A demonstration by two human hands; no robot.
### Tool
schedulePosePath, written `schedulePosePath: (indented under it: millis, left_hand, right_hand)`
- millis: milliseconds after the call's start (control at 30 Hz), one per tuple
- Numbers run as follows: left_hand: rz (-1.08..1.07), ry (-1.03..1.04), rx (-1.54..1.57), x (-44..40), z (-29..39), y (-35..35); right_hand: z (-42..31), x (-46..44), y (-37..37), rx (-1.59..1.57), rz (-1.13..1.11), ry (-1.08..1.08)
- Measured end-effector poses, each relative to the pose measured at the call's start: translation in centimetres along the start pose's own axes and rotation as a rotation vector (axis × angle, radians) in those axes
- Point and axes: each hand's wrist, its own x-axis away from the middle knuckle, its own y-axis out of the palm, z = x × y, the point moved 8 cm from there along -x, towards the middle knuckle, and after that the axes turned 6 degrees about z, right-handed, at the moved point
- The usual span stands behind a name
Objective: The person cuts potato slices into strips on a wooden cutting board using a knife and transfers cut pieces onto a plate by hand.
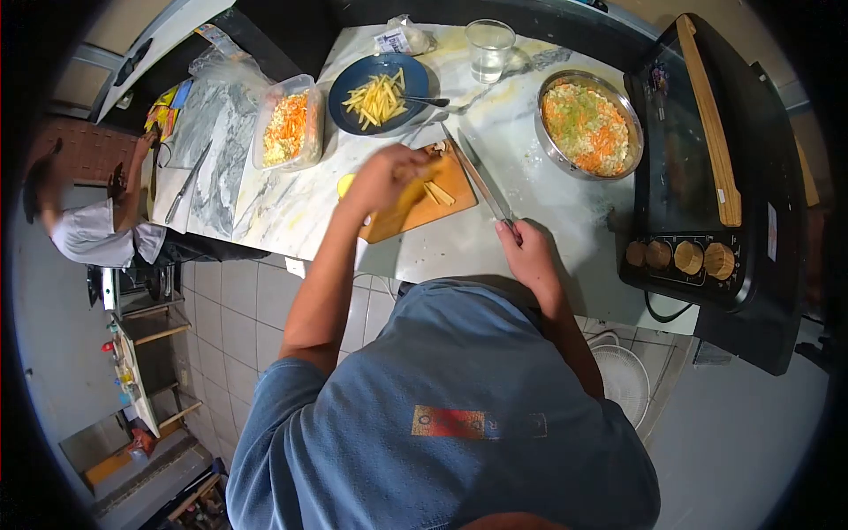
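My right hand (527, 252) is closed around the handle of a long kitchen knife (484, 187), its blade pointing away from me along the right edge of a wooden cutting board (455, 205). Over the board is my left hand (386, 181), smeared by motion, so its fingers and anything in them are unclear. Beside it on the board lie a few pale yellow sticks (439, 193), which look like cut potato. A yellow, potato-like piece (345, 185) shows at the board's left side. Behind the board, a dark blue plate (339, 104) bears cut yellow sticks and a utensil.
A plastic tub (314, 152) of shredded vegetables stands left of the plate. A metal bowl (548, 148) of shredded vegetables stands right, near a toaster oven (685, 132). A glass of water (488, 55) and a bag (405, 37) are behind. Another person (97, 231) works at far left near a knife (187, 184).
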Motion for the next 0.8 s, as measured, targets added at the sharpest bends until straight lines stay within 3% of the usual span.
schedulePosePath:
  millis: [167,700,800]
  left_hand:
    - [-0.213,-0.002,-0.115,1.6,2.1,4.1]
    - [-0.206,-0.056,-0.246,1.6,2.4,4.5]
    - [-0.052,-0.003,-0.190,1.4,2.4,3.8]
  right_hand:
    - [0.0,0.2,0.2,0.005,-0.028,0.022]
    - [0.8,-0.1,-0.3,0.036,0.013,0.024]
    - [0.7,0.0,-0.1,0.049,0.006,0.018]
